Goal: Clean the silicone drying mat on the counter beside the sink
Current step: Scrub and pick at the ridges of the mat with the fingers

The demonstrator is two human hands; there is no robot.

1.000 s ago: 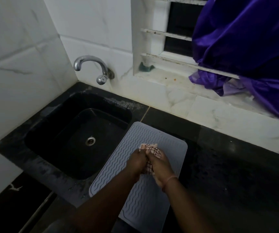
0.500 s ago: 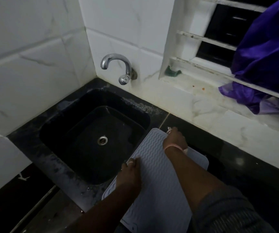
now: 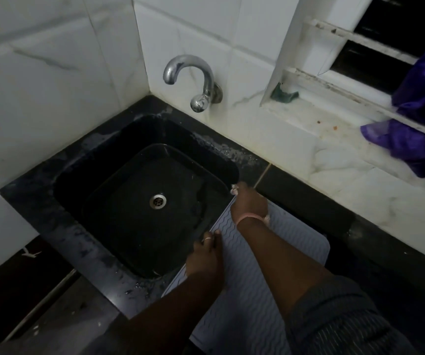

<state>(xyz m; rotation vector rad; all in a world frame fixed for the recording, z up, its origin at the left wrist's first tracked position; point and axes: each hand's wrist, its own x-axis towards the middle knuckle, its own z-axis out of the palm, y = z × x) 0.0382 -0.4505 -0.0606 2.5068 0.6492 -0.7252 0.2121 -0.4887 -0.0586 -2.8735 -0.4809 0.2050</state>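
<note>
Right hand [image 3: 249, 203] grips cloth [image 3: 234, 190] on mat [image 3: 278, 252] corner; left hand [image 3: 206, 254] fingers flat.

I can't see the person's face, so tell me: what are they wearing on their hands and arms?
Both hands are bare, without gloves. The left hand has a thin ring on one finger. The right hand has a pink band at the wrist, and a dark, finely striped sleeve covers the upper arm.

the right hand [image 3: 249, 203] is now pushing the cloth [image 3: 234, 188] out to the mat's [image 3: 278, 252] far left corner, while the left hand [image 3: 206, 257] is pinning the left edge.
</note>
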